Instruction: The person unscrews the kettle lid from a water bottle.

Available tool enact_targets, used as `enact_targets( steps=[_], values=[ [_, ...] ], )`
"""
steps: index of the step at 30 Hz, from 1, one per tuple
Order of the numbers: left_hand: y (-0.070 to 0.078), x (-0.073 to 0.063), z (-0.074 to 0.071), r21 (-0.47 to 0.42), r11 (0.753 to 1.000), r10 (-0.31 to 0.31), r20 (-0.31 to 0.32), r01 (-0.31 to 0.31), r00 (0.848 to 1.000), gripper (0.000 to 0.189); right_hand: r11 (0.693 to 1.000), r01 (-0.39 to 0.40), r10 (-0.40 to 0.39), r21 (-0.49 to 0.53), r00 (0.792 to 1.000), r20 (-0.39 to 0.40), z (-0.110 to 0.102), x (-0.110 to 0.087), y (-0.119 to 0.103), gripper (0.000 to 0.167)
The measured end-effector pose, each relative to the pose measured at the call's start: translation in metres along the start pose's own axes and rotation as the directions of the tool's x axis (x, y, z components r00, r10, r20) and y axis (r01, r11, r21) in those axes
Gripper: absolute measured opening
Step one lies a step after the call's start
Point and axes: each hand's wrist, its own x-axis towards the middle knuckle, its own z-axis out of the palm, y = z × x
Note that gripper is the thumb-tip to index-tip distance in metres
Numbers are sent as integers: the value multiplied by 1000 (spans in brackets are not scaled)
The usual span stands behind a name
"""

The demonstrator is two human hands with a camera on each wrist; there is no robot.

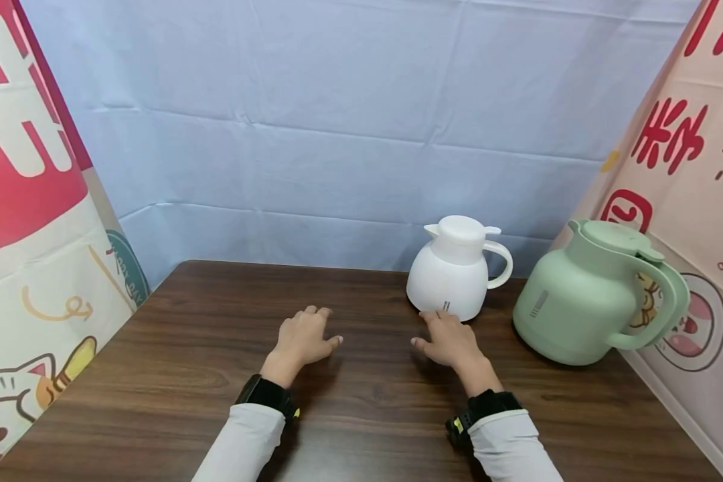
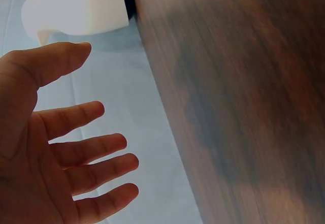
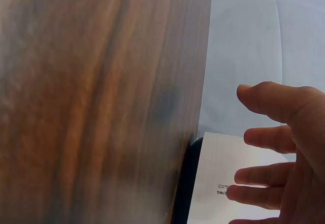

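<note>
Both hands hover over a dark wooden table (image 1: pixel 361 415), and neither holds anything. My left hand (image 1: pixel 304 337) is left of the middle, its fingers spread and thumb out; the left wrist view shows the palm and all the fingers apart. My right hand (image 1: pixel 448 340) is in front of a white jug (image 1: pixel 448 278) with a spout, lid and side handle. In the head view its fingertips overlap the jug's base; contact cannot be told. The right wrist view has the fingers loosely extended before the jug's white side (image 3: pixel 218 178), where small print shows.
A larger green jug (image 1: pixel 578 301) stands at the table's right, its handle to the right. Behind the table hangs a pale blue cloth (image 1: pixel 337 134). Printed cloths flank it, one on the left (image 1: pixel 30 268) and one on the right (image 1: pixel 711 221).
</note>
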Motion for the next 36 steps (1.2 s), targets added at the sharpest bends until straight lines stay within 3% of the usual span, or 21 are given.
enact_targets(
  steps=[8,20,27,36],
  values=[
    [8,8,3,-18,999,31,3,-31,1000,57,1000,-3,4,15,999,-54,-5,7,5,59],
    [18,17,5,-81,996,28,23,-26,999,58,997,-18,29,72,987,-158,-8,7,13,54],
    [21,23,7,-140,989,42,22,-38,999,56,994,-40,64,104,968,-243,-9,6,17,52],
    [24,29,14,-180,982,57,26,-51,998,56,989,-57,105,137,922,-374,-11,12,24,53]
  ],
)
